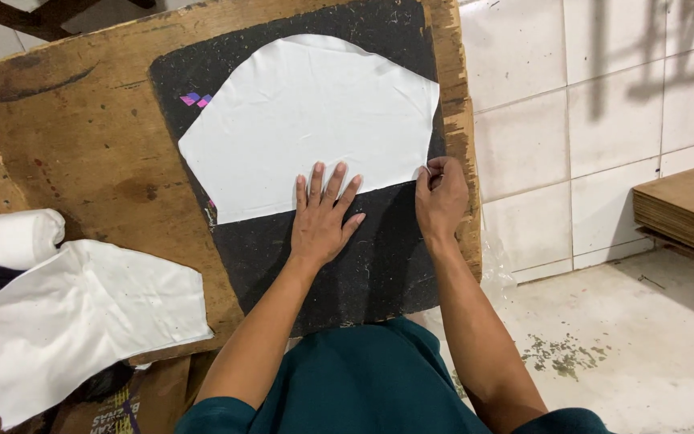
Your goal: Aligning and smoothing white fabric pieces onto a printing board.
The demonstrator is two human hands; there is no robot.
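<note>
Worn wooden table carries a black rectangular mat bearing a white cut fabric panel. Left hand presses flat, fingers spread; right hand apparently pinches the panel's lower corner.

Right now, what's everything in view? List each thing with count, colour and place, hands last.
fabric piece: 1, white, curved top and straight bottom edge, flat on the black mat
mat: 1, black, on the wooden board
board: 1, brown and worn, under the mat
cloth pile: several white pieces, lower left, partly on the board's edge
roll: 1, white, left edge above the pile
tiles: white, right of the board
panels: 1 stack, brown, far right
floor: grey, stained, lower right
shirt: teal, bottom centre
left hand: flat on the fabric's bottom edge
right hand: pinching the fabric's lower right corner
</note>
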